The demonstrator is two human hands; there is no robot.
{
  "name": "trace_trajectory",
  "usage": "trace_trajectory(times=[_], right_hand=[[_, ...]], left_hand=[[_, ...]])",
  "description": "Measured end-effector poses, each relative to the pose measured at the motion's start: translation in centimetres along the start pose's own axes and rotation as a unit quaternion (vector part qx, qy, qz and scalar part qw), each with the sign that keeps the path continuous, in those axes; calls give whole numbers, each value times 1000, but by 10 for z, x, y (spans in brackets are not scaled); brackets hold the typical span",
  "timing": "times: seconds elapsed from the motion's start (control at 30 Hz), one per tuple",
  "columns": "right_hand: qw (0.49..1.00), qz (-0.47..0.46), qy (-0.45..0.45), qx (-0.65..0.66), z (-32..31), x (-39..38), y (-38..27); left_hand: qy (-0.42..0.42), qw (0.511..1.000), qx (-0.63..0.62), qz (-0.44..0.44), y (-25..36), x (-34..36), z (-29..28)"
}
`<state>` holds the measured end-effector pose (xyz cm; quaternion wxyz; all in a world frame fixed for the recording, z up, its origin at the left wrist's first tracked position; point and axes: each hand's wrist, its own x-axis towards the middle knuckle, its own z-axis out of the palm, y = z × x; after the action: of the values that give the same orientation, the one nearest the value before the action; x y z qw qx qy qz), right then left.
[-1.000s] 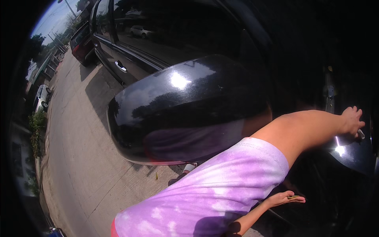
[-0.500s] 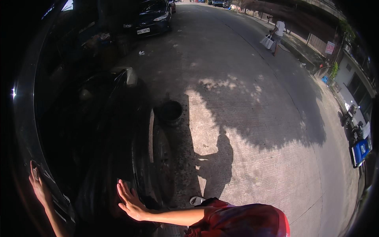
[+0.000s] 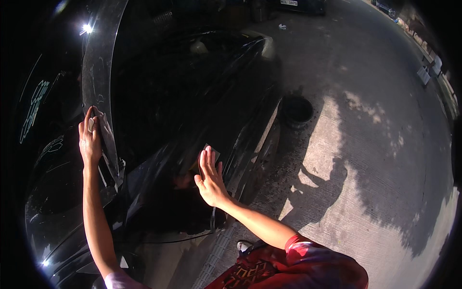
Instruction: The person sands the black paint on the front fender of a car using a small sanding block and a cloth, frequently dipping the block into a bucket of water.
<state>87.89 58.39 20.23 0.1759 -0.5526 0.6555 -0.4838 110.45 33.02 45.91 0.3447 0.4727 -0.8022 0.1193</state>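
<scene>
Left hand (image 3: 90, 142) pinched pale scrap (image 3: 91, 125) at edge of car strip (image 3: 98, 62); right hand (image 3: 210, 179) lay flat, unclenched, over grey square (image 3: 216, 155). Extent done: I couldn't judge.

Red tie-dyed shirt (image 3: 327, 262) — lilac left sleeve (image 3: 121, 280); pale footwear (image 3: 243, 246).

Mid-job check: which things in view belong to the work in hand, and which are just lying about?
In hand:
Left hand, on the black car
Small pale piece at that hand
Right hand, on the same car
Flat grey piece beneath it

Apparently just about:
Dark round container on the pavement, use unclear
White scrap on the road
</scene>
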Motion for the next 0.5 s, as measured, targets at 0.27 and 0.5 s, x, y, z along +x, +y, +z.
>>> trace_trajectory(times=[0.27,0.5], right_hand=[[988,81,130,-26,-111,227,84],[931,-359,-21,-61,-27,84,-52]], left_hand=[[176,979,-59,-80,34,-83,-24],[196,957,-211,-20,195,-107,34]])
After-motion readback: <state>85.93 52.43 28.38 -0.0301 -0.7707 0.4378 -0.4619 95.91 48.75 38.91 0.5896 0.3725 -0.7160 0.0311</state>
